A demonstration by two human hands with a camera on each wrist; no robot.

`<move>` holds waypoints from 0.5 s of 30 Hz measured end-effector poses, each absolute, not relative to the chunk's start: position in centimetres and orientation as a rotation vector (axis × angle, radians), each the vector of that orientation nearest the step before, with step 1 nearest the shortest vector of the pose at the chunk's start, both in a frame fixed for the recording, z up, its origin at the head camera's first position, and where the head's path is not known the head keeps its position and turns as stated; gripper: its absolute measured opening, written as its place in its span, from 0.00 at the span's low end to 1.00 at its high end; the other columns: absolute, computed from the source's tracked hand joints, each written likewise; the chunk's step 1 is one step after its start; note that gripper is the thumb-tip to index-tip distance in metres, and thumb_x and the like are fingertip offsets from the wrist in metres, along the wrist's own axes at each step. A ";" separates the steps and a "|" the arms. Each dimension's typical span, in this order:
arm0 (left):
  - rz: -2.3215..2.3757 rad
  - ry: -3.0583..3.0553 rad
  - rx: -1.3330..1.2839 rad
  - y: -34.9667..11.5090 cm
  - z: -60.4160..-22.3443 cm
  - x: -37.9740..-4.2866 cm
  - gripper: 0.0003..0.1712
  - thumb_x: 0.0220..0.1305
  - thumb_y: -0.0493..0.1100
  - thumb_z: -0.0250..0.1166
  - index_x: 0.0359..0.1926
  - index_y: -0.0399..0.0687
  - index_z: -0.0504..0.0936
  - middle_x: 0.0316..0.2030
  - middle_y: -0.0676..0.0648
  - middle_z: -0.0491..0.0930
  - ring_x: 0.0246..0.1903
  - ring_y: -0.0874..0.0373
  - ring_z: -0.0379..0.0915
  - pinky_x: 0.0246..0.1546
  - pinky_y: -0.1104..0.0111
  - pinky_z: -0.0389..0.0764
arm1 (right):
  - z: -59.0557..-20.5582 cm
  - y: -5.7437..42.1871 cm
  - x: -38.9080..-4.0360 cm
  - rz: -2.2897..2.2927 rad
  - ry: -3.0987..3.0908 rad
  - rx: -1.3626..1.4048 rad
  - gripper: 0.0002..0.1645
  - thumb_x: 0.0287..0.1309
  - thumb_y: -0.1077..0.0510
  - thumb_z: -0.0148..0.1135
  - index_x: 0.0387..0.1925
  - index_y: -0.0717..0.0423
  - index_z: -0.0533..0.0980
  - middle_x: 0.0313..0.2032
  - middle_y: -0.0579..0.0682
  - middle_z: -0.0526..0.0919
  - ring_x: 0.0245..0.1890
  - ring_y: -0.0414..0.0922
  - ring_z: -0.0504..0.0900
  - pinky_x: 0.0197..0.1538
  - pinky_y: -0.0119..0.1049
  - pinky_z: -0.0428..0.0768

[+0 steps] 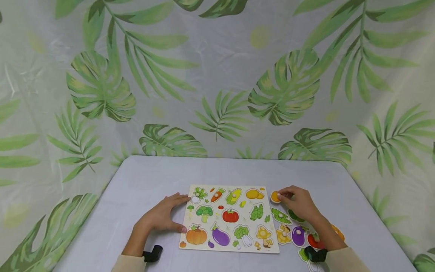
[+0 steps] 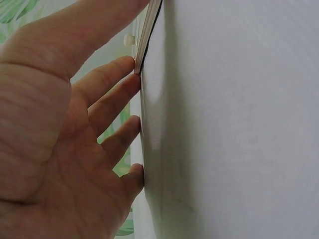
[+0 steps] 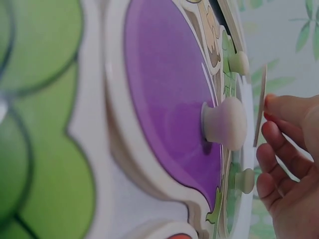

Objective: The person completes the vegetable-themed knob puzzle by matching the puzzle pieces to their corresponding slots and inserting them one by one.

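My right hand [image 1: 299,202] pinches a yellow-orange puzzle piece [image 1: 274,197] by its knob, just right of the board's upper right corner. In the right wrist view this piece [image 3: 261,104] shows edge-on at the fingertips, its picture hidden. A white vegetable puzzle board [image 1: 217,237] lies flat in front of me. My left hand [image 1: 163,213] spreads along its left side, thumb and fingertips at the edge. Knobbed radish [image 1: 199,193], carrot [image 1: 215,197] and corn [image 1: 234,198] pieces sit in the board's top row.
Right of the board lie loose knobbed pieces: a pea pod [image 1: 280,216], mushrooms [image 1: 283,236], an eggplant [image 1: 298,235], a tomato [image 1: 314,241] and a leafy cabbage [image 1: 313,266]. My right forearm covers part of this pile. A leaf-patterned curtain [image 1: 217,83] hangs behind the white table [image 1: 163,170].
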State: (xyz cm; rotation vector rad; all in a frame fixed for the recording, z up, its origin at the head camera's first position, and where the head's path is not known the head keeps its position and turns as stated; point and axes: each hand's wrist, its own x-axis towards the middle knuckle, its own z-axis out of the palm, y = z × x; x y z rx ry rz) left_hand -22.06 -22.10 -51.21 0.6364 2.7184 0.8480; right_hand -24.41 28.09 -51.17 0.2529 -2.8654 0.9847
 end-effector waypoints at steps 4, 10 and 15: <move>0.851 2.721 0.638 -22.2 -51.3 -22.1 0.60 0.40 0.64 0.84 0.75 0.56 0.70 0.76 0.48 0.66 0.80 0.39 0.50 0.79 0.36 0.46 | -50.8 27.9 -24.4 0.995 -2.848 0.248 0.12 0.65 0.53 0.70 0.46 0.54 0.86 0.39 0.48 0.87 0.37 0.42 0.78 0.36 0.29 0.77; 0.853 2.722 0.638 -22.2 -51.3 -22.1 0.60 0.39 0.65 0.84 0.75 0.56 0.70 0.76 0.49 0.66 0.80 0.40 0.50 0.79 0.36 0.47 | -50.7 27.7 -24.4 1.004 -2.836 0.263 0.13 0.65 0.52 0.70 0.46 0.55 0.86 0.39 0.47 0.87 0.37 0.42 0.78 0.34 0.29 0.75; 0.861 2.723 0.645 -22.2 -51.3 -22.1 0.60 0.39 0.65 0.84 0.75 0.57 0.70 0.76 0.48 0.66 0.80 0.40 0.50 0.79 0.36 0.47 | -50.6 27.4 -24.6 0.972 -2.843 0.250 0.12 0.65 0.52 0.70 0.46 0.54 0.86 0.39 0.47 0.87 0.37 0.42 0.77 0.35 0.29 0.75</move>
